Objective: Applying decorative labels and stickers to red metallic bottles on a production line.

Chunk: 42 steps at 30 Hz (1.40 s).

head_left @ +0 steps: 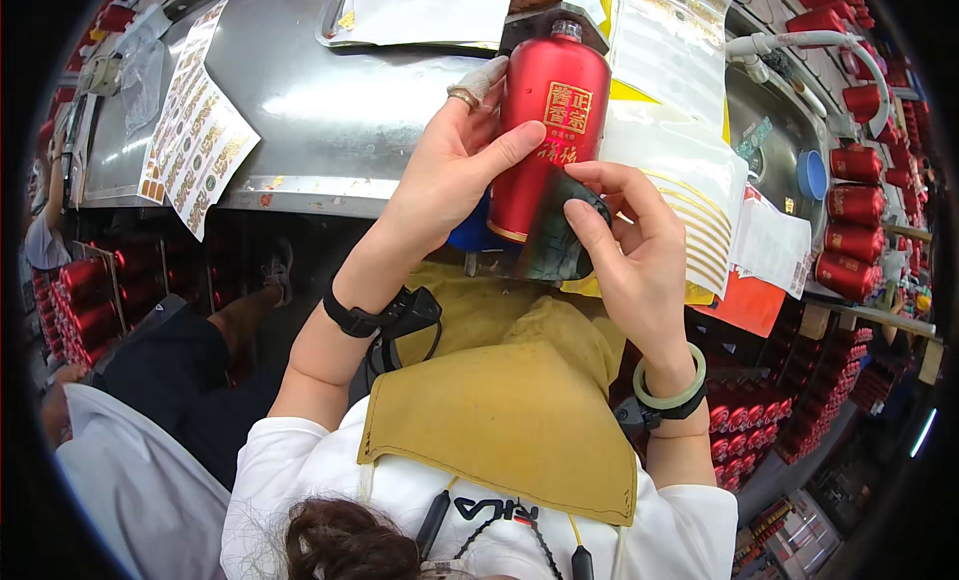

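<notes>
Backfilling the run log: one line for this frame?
left hand: grips red bottle upright | right hand: presses dark pad on bottle's lower front | backdrop: steel table

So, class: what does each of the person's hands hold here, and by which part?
The left hand grips the matte red cylindrical bottle around its body, thumb across the front. The right hand pinches a dark pad against the bottle's lower side.
</notes>
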{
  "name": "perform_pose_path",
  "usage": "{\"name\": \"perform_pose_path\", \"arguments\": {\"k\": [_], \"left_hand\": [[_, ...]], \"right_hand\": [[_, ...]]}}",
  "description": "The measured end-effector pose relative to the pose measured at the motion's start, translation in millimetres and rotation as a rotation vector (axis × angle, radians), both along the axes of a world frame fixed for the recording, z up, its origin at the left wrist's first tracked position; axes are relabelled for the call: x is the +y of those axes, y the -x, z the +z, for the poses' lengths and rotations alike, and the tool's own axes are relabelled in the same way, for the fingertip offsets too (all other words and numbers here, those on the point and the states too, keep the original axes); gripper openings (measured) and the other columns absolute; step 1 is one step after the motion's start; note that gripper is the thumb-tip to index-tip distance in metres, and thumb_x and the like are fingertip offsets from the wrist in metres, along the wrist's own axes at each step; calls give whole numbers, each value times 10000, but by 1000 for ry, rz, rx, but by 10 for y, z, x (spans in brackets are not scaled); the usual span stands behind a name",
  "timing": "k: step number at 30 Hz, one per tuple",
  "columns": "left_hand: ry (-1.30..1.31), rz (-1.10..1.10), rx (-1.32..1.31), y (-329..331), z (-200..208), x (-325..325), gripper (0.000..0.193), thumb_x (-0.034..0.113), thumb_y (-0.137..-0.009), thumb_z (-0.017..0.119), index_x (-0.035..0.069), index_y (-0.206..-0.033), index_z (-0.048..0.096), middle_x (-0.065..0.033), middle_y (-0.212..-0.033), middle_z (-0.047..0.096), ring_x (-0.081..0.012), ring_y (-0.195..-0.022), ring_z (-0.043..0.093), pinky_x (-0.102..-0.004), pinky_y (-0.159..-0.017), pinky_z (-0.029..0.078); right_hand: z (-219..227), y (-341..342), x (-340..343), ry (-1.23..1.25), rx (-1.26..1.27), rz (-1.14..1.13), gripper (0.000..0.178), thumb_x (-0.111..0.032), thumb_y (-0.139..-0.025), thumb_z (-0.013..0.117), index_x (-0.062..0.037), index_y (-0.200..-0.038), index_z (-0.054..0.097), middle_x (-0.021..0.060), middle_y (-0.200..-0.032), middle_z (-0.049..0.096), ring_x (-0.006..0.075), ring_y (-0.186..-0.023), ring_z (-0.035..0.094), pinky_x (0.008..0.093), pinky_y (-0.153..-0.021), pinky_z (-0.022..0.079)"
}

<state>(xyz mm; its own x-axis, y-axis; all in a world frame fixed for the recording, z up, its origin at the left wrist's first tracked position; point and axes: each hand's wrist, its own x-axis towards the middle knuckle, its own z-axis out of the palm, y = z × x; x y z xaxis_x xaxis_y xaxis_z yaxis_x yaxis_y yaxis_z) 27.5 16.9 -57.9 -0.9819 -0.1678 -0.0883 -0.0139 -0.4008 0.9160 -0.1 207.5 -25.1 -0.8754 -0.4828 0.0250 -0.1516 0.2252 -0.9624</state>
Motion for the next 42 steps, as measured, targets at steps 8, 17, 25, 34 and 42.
{"name": "perform_pose_path", "arguments": {"k": [8, 17, 25, 34, 42], "left_hand": [[2, -9, -4, -3, -29, -15, 737, 128, -957, 716, -24, -1545, 298, -154, -1523, 441, -212, -1375, 472, -357, -1148, 392], [60, 28, 13, 11, -46, -16, 625, 137, -1011, 638, -9, -1538, 335, -156, -1479, 493, -197, -1340, 505, -355, -1124, 407], [-73, 82, -82, 51, -78, -126, 623, 264, -1028, 624, -14, -1519, 360, -161, -1466, 502, -204, -1306, 534, -366, -1114, 427], [-14, 38, -50, 75, -43, -19, 744, 156, -934, 755, -21, -1521, 332, -202, -1404, 561, -217, -1275, 568, -349, -1085, 469], [-22, 47, -58, 74, -41, -7, 744, 170, -937, 755, -32, -1517, 334, -205, -1408, 558, -219, -1277, 568, -355, -1090, 466]], "right_hand": [[-6, 22, -36, -19, -9, -20, 235, -32, -896, 708, -14, -1130, 702, 63, -980, 702, 113, -773, 611, 249, -646, 466], [27, 76, -18, 12, -51, -18, 191, -12, -917, 682, -18, -1105, 717, 15, -955, 691, 77, -768, 568, 235, -668, 446], [0, 651, 43, 89, -283, -79, 244, -186, -1026, 615, 10, -1160, 672, -2, -958, 646, 45, -815, 549, 195, -729, 443], [-263, 587, -193, 139, -284, -63, 376, -254, -885, 823, -23, -1037, 568, -44, -803, 522, 25, -717, 458, 197, -628, 399], [-298, 593, -175, 110, -251, -64, 391, -258, -873, 835, -22, -1035, 569, -48, -804, 517, 29, -721, 458, 196, -628, 398]]}}
